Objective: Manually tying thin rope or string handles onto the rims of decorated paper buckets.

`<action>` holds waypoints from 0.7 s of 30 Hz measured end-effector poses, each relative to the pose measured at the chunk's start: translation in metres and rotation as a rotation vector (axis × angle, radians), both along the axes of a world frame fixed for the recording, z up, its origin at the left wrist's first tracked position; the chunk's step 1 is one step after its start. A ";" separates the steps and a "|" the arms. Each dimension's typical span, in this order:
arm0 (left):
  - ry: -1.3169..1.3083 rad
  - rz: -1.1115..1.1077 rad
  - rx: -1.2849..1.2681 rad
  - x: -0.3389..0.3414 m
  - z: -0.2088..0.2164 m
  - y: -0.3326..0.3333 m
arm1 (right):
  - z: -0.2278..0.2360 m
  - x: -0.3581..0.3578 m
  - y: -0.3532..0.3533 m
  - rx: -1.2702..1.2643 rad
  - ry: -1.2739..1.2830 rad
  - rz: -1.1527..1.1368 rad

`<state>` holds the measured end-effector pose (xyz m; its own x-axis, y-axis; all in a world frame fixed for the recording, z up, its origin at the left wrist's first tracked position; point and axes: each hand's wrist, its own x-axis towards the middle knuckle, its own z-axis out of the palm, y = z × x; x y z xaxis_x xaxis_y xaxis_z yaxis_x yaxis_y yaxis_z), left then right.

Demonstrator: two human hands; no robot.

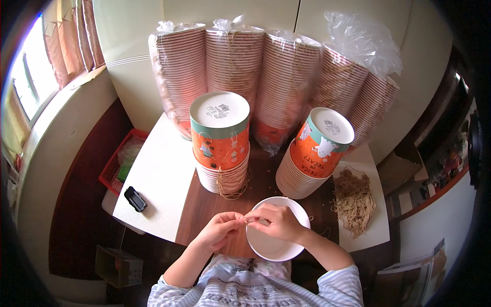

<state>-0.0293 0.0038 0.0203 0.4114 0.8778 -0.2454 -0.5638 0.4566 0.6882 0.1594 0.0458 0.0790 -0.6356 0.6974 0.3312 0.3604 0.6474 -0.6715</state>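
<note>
Just above the near rim of the table, my left hand (223, 230) and my right hand (277, 221) meet fingertip to fingertip. Both are closed in a pinch on a thin, pale strand that looks like string (247, 221); most of it is hidden by the fingers. Under my right hand a white paper bucket (273, 248) stands with its open mouth up, its inside showing. A bit of tan string shows at its right rim. Beyond my hands, two stacks of upside-down paper buckets, a left stack (221, 148) and a right stack (317, 153), have orange and teal prints.
Tall plastic-wrapped bucket stacks (232, 66) line the back of the table. Tangled tan string (354, 202) lies at the right, and loops of string (231, 181) hang on the left stack. A black plastic case (135, 199) lies left, near a red basket (113, 166).
</note>
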 end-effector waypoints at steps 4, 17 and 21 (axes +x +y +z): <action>-0.012 -0.013 0.048 0.000 0.007 0.001 | -0.006 0.000 0.000 0.177 0.106 0.057; 0.494 0.142 0.494 0.009 0.006 -0.001 | -0.006 0.001 0.003 0.041 0.124 -0.006; 0.777 0.164 0.636 0.010 0.015 0.001 | -0.007 0.003 0.002 -0.040 0.123 -0.013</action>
